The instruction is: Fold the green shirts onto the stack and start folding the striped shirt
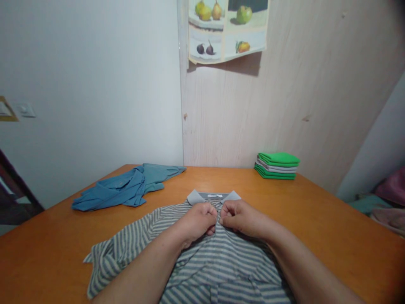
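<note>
Orange tabletop (332, 219) is spread with a striped polo shirt (202, 261) at lower centre, collar toward the wall, its placket pinched by left hand (198, 221) and right hand (242, 219) equally near.

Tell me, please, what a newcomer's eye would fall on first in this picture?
Both hands, the left hand and right hand, pinch the striped polo shirt just below its grey collar, mid-table. A crumpled blue shirt lies far left; a folded green stack sits far right by the wall.
</note>
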A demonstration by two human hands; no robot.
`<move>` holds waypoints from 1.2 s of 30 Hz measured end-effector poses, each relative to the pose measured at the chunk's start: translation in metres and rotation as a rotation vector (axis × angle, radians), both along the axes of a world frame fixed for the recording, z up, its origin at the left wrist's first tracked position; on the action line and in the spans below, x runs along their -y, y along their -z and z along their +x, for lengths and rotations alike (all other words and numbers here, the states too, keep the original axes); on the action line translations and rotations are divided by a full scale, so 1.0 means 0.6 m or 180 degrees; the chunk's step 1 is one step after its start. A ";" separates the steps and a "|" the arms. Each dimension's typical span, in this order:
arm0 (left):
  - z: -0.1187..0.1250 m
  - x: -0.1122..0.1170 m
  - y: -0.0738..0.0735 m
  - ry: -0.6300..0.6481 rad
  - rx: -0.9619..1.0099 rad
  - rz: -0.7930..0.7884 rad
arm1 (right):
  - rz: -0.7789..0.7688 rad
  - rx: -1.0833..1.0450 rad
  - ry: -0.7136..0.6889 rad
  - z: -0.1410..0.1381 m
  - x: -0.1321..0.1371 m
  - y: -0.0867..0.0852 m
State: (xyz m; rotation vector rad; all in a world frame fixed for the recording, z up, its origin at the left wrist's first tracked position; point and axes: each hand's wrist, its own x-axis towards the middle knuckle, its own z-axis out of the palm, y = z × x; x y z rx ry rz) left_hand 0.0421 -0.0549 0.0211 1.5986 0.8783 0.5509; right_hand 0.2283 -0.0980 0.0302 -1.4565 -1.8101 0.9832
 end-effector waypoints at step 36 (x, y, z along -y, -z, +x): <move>0.006 -0.004 0.001 -0.0718 0.0199 0.0047 | 0.0486 0.0812 0.0510 -0.045 0.003 0.011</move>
